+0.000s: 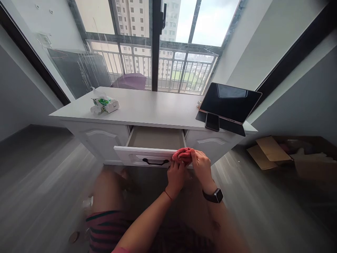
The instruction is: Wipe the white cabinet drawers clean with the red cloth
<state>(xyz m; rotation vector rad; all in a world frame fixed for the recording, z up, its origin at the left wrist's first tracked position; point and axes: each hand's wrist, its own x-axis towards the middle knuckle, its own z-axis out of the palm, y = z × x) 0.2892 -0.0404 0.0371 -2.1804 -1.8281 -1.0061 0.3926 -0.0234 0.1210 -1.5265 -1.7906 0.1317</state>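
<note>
A red cloth (182,154), bunched up, is held between both hands at the right front corner of a pulled-out white drawer (131,154). My left hand (176,175) grips the cloth from below and the left, its fingers curled into it. From the right, my right hand (201,163) pinches the cloth's edge; a dark watch is on that wrist. The drawer's grey inside (158,137) shows, and a black handle (155,161) sits on its front, left of my hands. Whether the cloth touches the drawer front is hard to tell.
On the white cabinet top (155,109) stand a tissue pack (105,103) at the left and a tablet (230,103) with a phone (212,122) at the right. An open cardboard box (313,165) lies on the floor to the right. My bent leg (107,189) is at the left.
</note>
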